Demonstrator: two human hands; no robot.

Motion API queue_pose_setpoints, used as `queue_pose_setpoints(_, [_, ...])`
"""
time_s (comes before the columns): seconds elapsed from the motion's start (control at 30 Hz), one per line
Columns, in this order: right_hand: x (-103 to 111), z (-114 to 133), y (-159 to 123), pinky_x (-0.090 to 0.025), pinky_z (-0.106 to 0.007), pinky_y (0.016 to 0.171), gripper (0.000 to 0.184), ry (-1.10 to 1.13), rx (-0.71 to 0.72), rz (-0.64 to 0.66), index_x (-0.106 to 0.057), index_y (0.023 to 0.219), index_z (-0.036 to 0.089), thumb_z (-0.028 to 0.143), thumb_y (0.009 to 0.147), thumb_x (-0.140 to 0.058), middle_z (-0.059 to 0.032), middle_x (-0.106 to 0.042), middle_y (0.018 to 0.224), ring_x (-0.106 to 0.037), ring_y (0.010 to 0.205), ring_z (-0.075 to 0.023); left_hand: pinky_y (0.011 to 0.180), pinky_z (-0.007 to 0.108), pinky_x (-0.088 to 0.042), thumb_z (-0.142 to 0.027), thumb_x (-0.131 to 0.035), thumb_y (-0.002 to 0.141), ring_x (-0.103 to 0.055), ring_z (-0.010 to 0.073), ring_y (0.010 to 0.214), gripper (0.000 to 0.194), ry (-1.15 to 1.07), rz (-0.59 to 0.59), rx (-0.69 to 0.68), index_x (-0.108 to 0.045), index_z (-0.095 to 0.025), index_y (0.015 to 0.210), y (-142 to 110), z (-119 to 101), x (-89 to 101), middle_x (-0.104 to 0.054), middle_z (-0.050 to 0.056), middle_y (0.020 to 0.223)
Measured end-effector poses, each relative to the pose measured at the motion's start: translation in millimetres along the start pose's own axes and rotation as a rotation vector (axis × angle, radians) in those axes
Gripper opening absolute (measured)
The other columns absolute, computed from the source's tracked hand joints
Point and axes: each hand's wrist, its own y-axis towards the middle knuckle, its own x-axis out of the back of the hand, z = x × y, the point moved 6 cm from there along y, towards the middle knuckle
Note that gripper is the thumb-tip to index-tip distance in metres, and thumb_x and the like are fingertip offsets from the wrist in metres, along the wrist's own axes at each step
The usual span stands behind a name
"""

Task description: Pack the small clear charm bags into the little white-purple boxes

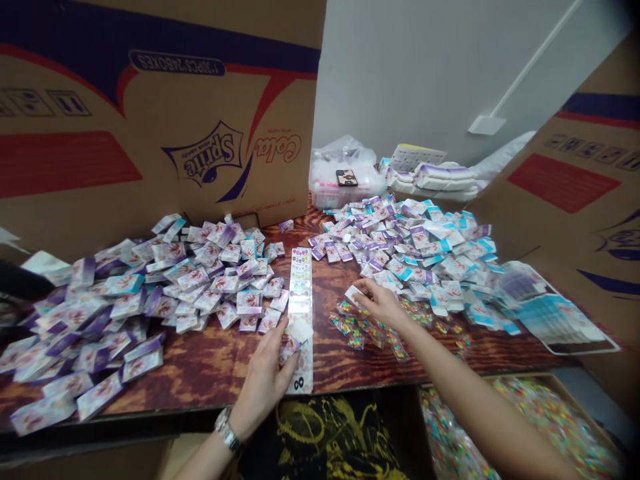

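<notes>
My left hand [265, 372] is closed around a small printed box [290, 343], white and purple, its pale end facing right. Beneath that box lies a long sticker sheet [301, 287] with rows of coloured stickers. My right hand [383, 305] pinches a small white piece [353, 295], whose kind I cannot make out. It hovers over clear packets of coloured candy [357, 330]. Left of my hands is a heap of small filled-out boxes [200, 280]. Behind my right hand spreads a pile of flatter-looking cartons [415, 233] in purple and blue.
Large cardboard boxes stand at the left [150, 147] and right [565, 180]. A phone [347, 177] rests on plastic bags [345, 157] at the back. Stacked flat cartons [555, 317] lie at right. Below the table edge is an open box of candy packets [550, 413].
</notes>
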Motion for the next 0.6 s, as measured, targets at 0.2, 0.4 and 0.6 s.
queue_pose_setpoints(0.2, [3.5,90.6,-25.5,-0.044,-0.027,0.071,0.023,0.175,0.315,-0.001,-0.059,0.09,0.019,0.036,0.092,-0.042,-0.0037,-0.064,0.085,-0.058,0.079,-0.0171,0.099,0.043,-0.04,-0.025,-0.047,0.085,-0.045,0.025,0.121,0.051,0.02,0.017,-0.04,-0.032,-0.017,0.133,-0.9,-4.7,-0.9,-0.049,0.015,0.13])
queue_pose_setpoints(0.4, [-14.0,139.6,-43.0,-0.044,-0.028,0.067,0.019,-0.117,0.671,-0.051,-0.054,0.09,0.017,0.029,0.095,-0.039,-0.006,-0.06,0.08,-0.054,0.076,-0.0168,0.101,0.045,-0.039,-0.018,-0.044,0.084,-0.046,0.024,0.121,0.051,-0.002,0.054,-0.075,-0.033,-0.016,0.134,-4.2,-7.5,0.8,-0.049,0.015,0.13])
queue_pose_setpoints(0.6, [-22.3,148.2,-52.8,-0.042,-0.028,0.068,0.022,-0.487,0.945,-0.137,-0.059,0.091,0.017,0.015,0.094,-0.037,-0.006,-0.063,0.082,-0.053,0.076,-0.0159,0.102,0.044,-0.037,-0.017,-0.044,0.084,-0.045,0.0233,0.121,0.051,-0.025,0.082,-0.07,-0.033,-0.014,0.134,-6.3,-11.1,6.3,-0.048,0.015,0.13])
